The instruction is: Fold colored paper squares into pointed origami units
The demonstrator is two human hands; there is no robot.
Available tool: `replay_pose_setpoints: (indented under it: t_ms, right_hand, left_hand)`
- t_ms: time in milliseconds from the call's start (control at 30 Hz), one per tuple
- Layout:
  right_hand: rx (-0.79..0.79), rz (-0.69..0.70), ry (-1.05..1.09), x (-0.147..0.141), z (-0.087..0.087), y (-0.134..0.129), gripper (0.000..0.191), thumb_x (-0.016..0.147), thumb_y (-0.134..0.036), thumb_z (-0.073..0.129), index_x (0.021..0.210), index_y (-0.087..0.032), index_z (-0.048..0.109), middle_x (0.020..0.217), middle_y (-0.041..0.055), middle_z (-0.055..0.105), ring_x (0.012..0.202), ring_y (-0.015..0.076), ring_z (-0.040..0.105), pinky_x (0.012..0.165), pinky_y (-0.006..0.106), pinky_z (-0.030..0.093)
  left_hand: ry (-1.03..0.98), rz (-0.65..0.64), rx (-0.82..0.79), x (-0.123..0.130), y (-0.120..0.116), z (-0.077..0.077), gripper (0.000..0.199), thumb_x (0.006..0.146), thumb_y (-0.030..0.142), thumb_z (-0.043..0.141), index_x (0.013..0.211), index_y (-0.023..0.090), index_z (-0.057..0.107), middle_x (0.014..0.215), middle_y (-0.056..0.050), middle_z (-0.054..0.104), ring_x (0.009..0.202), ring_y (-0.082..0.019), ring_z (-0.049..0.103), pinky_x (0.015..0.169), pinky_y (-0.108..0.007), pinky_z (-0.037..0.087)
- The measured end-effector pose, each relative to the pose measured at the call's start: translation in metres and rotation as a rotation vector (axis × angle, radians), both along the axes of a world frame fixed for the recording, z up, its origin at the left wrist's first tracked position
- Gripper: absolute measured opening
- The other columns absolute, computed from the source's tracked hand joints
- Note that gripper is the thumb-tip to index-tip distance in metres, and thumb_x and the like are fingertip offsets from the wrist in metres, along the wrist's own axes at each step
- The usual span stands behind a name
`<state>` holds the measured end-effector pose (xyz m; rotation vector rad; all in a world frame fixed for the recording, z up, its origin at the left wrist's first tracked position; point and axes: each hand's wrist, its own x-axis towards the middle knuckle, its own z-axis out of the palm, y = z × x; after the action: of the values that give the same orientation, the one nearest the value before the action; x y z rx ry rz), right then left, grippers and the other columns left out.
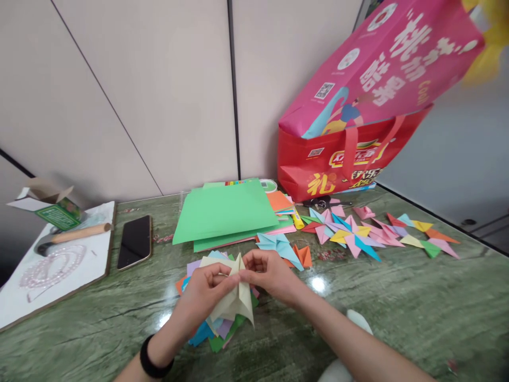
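Note:
Both hands meet over a loose pile of coloured paper pieces [202, 332] near the table's front. A folded cream paper [230, 305] is pinched between my left hand [209, 286] and my right hand [268, 273], with a pointed fold standing up between the thumbs. My left wrist wears a black band. Just behind my right hand lie a folded light blue paper [281, 245] and an orange one [303, 255]. The fingertips under the cream paper are partly hidden.
Green sheets [226, 209] are stacked at the back centre. Folded paper stars [352, 233] lie to the right, before a red bag [330, 164]. On the left are a phone [135, 241], a hammer-like tool [79, 233], a white board [99, 254] and a small box [59, 212].

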<state>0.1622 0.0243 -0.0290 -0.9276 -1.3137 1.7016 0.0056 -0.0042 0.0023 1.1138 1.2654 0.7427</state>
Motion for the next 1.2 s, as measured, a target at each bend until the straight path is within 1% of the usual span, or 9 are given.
replay_pose_setpoints:
  t_ms: [167,333,467,600,700,800,933,1033,1200]
  right_hand:
    - [-0.013,-0.007,0.011,-0.0015,0.0016,0.0001,0.036,0.055,-0.044,0.074,0.069,-0.015,0.057,0.059,-0.0038,0.056,0.046,0.0065,0.048,0.043,0.019,0.041]
    - [-0.048,-0.08,0.027,-0.0024,0.0037,0.0017,0.036,0.055,-0.046,0.073,0.067,-0.015,0.059,0.06,-0.0024,0.059,0.05,0.0082,0.052,0.051,0.023,0.046]
    - [-0.052,-0.109,0.046,-0.0024,0.0012,0.0021,0.035,0.055,-0.04,0.075,0.072,-0.016,0.057,0.056,-0.0039,0.059,0.047,0.0084,0.051,0.048,0.023,0.044]
    - [0.053,-0.141,0.083,-0.0033,-0.0007,0.0002,0.027,0.063,-0.031,0.071,0.07,-0.019,0.048,0.053,-0.0079,0.053,0.045,0.0074,0.049,0.046,0.02,0.041]
    - [0.164,-0.097,0.02,-0.0032,0.0006,-0.0018,0.015,0.068,-0.026,0.067,0.069,-0.017,0.055,0.061,-0.0044,0.055,0.053,0.0081,0.05,0.05,0.02,0.041]
    - [0.188,-0.029,-0.051,-0.0019,0.0015,-0.0033,0.01,0.068,-0.024,0.066,0.075,-0.017,0.065,0.067,-0.0009,0.059,0.053,0.0089,0.05,0.048,0.021,0.04]
    - [0.207,-0.065,-0.057,0.0006,0.0008,-0.0025,0.007,0.066,-0.021,0.066,0.071,-0.017,0.069,0.072,0.0017,0.062,0.058,0.011,0.053,0.051,0.023,0.042]
    - [0.243,-0.08,-0.059,0.003,0.0006,-0.0007,0.009,0.066,-0.019,0.066,0.073,-0.017,0.07,0.078,0.0033,0.063,0.068,0.0136,0.057,0.058,0.024,0.044]
    - [0.173,0.01,-0.044,0.0066,0.0045,-0.0002,0.021,0.061,-0.016,0.068,0.083,-0.015,0.069,0.079,0.0017,0.057,0.061,0.0098,0.05,0.049,0.02,0.041]
  left_hand:
    - [0.065,0.004,-0.02,0.0009,-0.0011,-0.0011,0.027,0.061,0.039,0.07,0.067,0.014,0.062,0.054,-0.001,0.066,0.043,-0.011,0.051,0.042,-0.018,0.032]
    - [0.126,-0.018,-0.008,0.0018,-0.0017,-0.0029,0.022,0.059,0.034,0.071,0.06,0.015,0.061,0.048,0.002,0.062,0.041,-0.009,0.049,0.041,-0.017,0.029]
    - [0.101,-0.027,-0.024,0.0037,-0.0018,-0.0044,0.021,0.057,0.033,0.072,0.06,0.014,0.062,0.05,0.001,0.064,0.041,-0.009,0.05,0.042,-0.017,0.031]
    - [0.095,-0.008,-0.022,0.004,-0.0022,-0.006,0.021,0.059,0.033,0.071,0.06,0.015,0.06,0.048,0.002,0.063,0.039,-0.008,0.047,0.041,-0.017,0.029]
    - [0.116,0.037,0.001,0.0031,-0.0022,-0.0061,0.023,0.059,0.033,0.071,0.057,0.015,0.057,0.044,0.004,0.06,0.037,-0.007,0.043,0.041,-0.017,0.026]
    - [0.087,0.074,-0.002,0.002,-0.0015,-0.0057,0.024,0.058,0.034,0.072,0.057,0.015,0.056,0.043,0.004,0.06,0.037,-0.007,0.044,0.041,-0.017,0.026]
    - [0.014,0.011,-0.049,0.0003,0.0003,-0.0066,0.026,0.059,0.037,0.072,0.065,0.015,0.06,0.051,0.002,0.064,0.043,-0.01,0.05,0.043,-0.018,0.031]
    - [0.004,-0.037,-0.074,-0.001,0.0013,-0.0077,0.03,0.06,0.041,0.071,0.066,0.014,0.061,0.053,0.001,0.063,0.045,-0.01,0.05,0.043,-0.018,0.032]
    - [0.064,-0.051,-0.072,-0.0034,0.0019,-0.0098,0.036,0.06,0.048,0.069,0.058,0.014,0.055,0.046,0.005,0.054,0.041,-0.007,0.04,0.04,-0.017,0.023]
